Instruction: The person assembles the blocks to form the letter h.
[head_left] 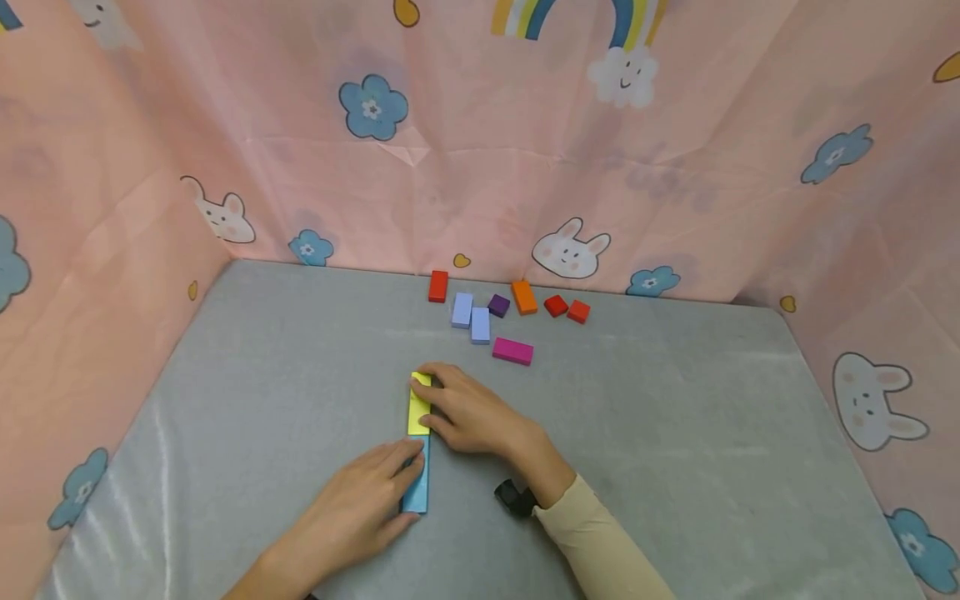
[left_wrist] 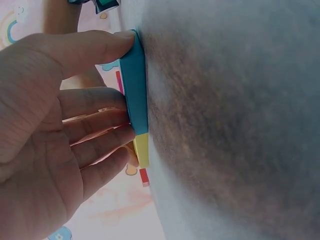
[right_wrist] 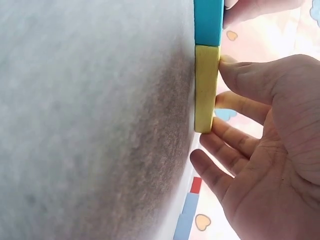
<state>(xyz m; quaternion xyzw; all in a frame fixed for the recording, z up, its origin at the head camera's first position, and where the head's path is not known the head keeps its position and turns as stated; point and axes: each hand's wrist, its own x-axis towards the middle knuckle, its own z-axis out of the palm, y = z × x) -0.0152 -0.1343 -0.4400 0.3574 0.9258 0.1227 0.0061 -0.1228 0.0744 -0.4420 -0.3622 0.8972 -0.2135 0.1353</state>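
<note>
A light blue block (head_left: pixel 417 492) and a yellow block (head_left: pixel 419 412) lie end to end in one line on the grey surface, touching. My left hand (head_left: pixel 356 504) holds the blue block, its thumb at the near end and its fingertips on the top and far part. In the left wrist view the thumb (left_wrist: pixel 107 46) presses the blue block's end. The right hand (head_left: pixel 476 412) grips the yellow block between thumb and fingers, with fingertips around its far end. In the right wrist view the yellow block (right_wrist: pixel 205 90) meets the blue one squarely.
Farther back lie a magenta block (head_left: pixel 513 351), two pale blue blocks (head_left: pixel 480 326), a dark purple block (head_left: pixel 498 306), an orange block (head_left: pixel 524 297) and several red blocks (head_left: pixel 438 287). A pink patterned cloth (head_left: pixel 465 183) borders the grey surface at the back and sides.
</note>
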